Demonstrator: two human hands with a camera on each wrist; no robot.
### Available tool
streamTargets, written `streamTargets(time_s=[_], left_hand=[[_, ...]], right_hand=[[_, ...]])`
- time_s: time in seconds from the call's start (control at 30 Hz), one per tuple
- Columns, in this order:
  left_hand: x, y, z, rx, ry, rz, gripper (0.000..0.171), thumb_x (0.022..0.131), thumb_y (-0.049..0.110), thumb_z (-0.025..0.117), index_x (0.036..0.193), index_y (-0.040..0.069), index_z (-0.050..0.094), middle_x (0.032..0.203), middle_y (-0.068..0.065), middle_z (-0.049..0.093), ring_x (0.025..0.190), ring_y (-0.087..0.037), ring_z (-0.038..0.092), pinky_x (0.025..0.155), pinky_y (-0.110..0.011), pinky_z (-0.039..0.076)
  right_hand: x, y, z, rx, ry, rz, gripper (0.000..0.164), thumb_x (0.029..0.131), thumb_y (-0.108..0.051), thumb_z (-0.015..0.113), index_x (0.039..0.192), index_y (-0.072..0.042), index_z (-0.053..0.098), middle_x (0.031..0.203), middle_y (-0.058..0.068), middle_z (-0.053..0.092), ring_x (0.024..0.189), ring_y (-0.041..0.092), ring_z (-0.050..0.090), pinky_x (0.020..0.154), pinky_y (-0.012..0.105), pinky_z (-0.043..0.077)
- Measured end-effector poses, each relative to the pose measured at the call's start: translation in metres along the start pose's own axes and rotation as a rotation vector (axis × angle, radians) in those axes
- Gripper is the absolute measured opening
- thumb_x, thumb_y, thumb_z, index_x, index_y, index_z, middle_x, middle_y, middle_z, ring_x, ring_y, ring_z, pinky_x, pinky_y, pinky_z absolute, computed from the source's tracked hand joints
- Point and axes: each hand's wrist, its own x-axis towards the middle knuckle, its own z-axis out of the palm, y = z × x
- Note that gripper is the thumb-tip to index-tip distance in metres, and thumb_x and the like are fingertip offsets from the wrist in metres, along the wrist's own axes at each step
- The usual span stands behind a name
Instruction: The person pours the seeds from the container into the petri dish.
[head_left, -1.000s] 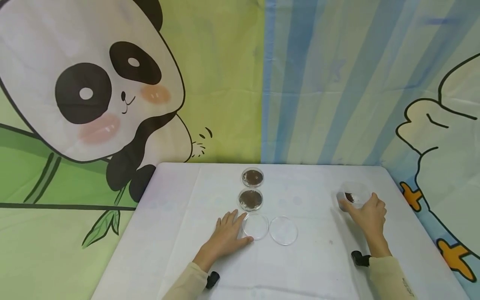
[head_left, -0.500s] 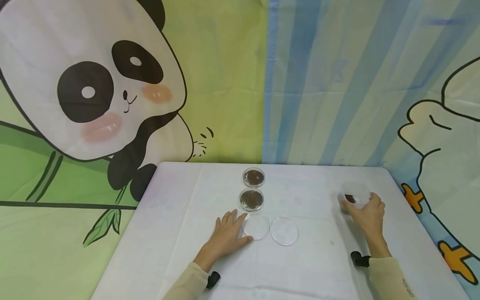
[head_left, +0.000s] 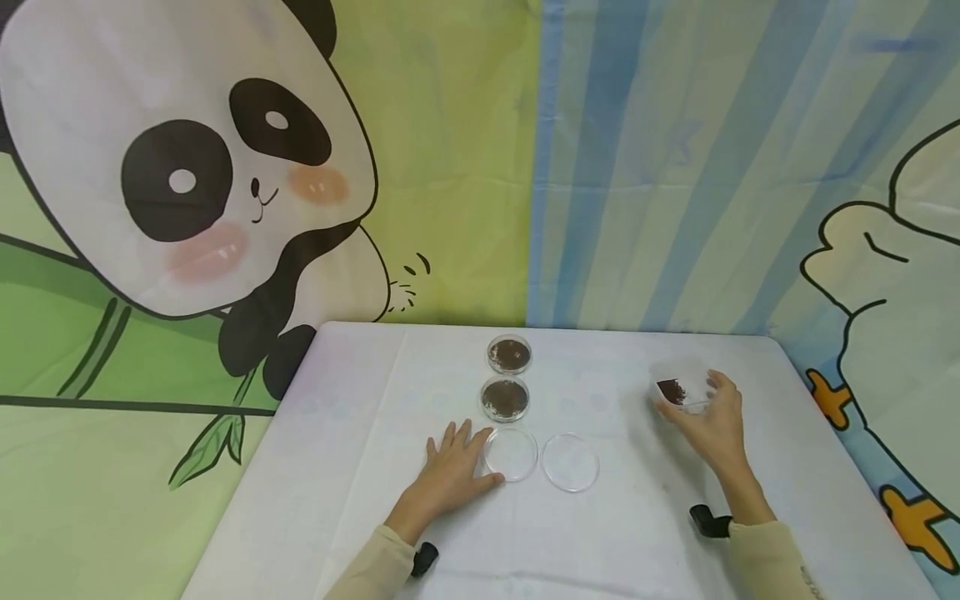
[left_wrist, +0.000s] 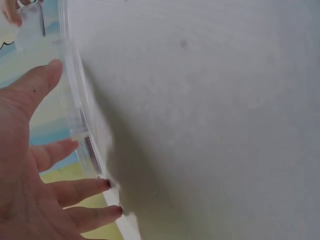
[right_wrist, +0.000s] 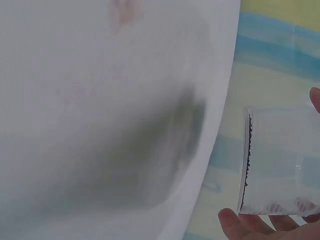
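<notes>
My right hand [head_left: 712,423] grips a clear plastic container [head_left: 696,382] between thumb and fingers, held above the right side of the table over its shadow. Dark brown granules [head_left: 671,392] lie gathered at one side inside; the right wrist view shows them as a thin layer along the container's bottom [right_wrist: 248,160]. My left hand [head_left: 447,471] lies with fingers spread and straight, thumb and index fingertips at the rim of a clear round dish [head_left: 512,456]. Another clear round piece [head_left: 570,463], dish or lid, lies just right of it.
Two round dishes with brown granules in them, a nearer one [head_left: 506,419] and a farther one [head_left: 509,372], stand in line behind the clear dish. The white table [head_left: 600,542] ends at a cloth backdrop [head_left: 450,167] printed with a panda.
My right hand has lifted the container and moved it left, and the granules have shifted toward its left side. My left hand stays at the clear dish.
</notes>
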Motion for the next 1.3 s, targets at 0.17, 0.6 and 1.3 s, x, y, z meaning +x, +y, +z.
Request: streamTargets(time_s=[0.17,0.6,1.3], left_hand=[[-0.002,-0.002,-0.001,-0.007,-0.002,-0.006,0.078,0.089,0.058,0.067,0.152,0.02,0.041,0.156,-0.027,0.032,0.143,-0.053,0.021,0.104,-0.079,0.014],[-0.002,-0.004,-0.003,-0.017,-0.011,-0.015,0.078,0.088,0.058,0.068,0.151,0.02,0.043,0.155,-0.027,0.033,0.142,-0.054,0.023,0.102,-0.081,0.015],[-0.001,-0.003,-0.004,-0.022,-0.011,-0.017,0.077,0.088,0.058,0.068,0.151,0.019,0.043,0.155,-0.026,0.034,0.142,-0.053,0.023,0.103,-0.08,0.016]], right_hand=[[-0.006,-0.012,0.011,0.029,-0.042,-0.085,0.109,0.079,-0.03,0.087,0.155,0.005,0.016,0.149,0.033,0.028,0.132,0.052,0.034,0.098,0.068,0.036],[-0.02,-0.037,0.045,-0.002,-0.196,-0.296,0.104,0.073,-0.012,0.089,0.152,0.004,0.023,0.142,0.033,0.035,0.123,0.047,0.041,0.094,0.065,0.04],[-0.042,-0.09,0.094,-0.304,-0.315,-0.762,0.104,0.062,-0.023,0.093,0.147,0.0,0.038,0.136,0.019,0.052,0.124,0.04,0.048,0.093,0.06,0.045]])
